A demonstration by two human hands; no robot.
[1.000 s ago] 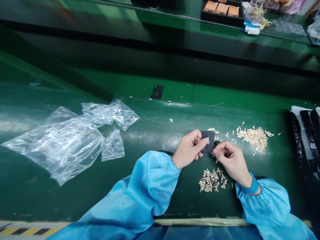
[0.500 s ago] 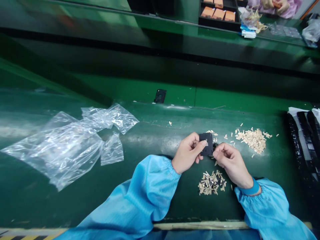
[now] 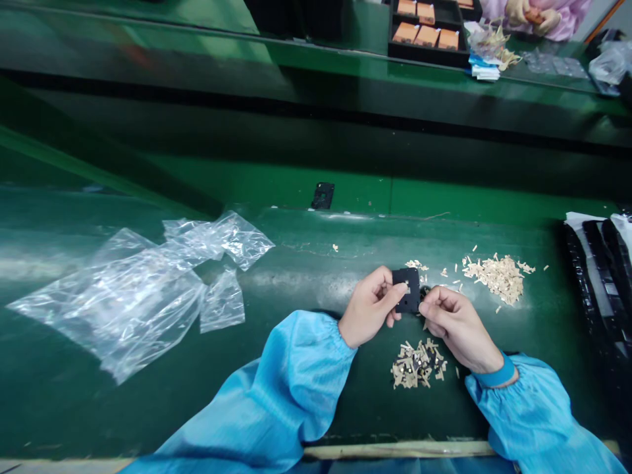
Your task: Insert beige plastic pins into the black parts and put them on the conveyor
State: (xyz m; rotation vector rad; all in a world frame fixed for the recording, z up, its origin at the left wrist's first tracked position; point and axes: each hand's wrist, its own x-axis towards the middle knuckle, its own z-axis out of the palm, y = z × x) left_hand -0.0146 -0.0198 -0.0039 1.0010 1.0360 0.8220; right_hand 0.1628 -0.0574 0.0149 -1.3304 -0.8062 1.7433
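My left hand (image 3: 371, 304) grips a flat black plastic plate (image 3: 407, 300) with small cut-outs, its thumb lying across the front. At the plate's right edge my right hand (image 3: 455, 322) is closed in a pinch; whatever lies between its fingertips is too small to make out. Below the hands is a pile of beige strips mixed with small black parts (image 3: 419, 363). A larger heap of small beige pieces (image 3: 500, 279) lies beyond my right hand, and a few more beige bits (image 3: 417, 264) lie just behind the plate.
Clear plastic bags (image 3: 133, 289) spread over the left of the green table (image 3: 276, 388). Black trays (image 3: 600, 276) stand at the right edge. Another black plate (image 3: 322, 195) lies at the back. Across the way, a person's hands (image 3: 533, 16) work beside a box of orange blocks (image 3: 428, 47).
The view has shifted slightly. Both hands keep nearly the same place and grip on the black plate, and the piles look unchanged.
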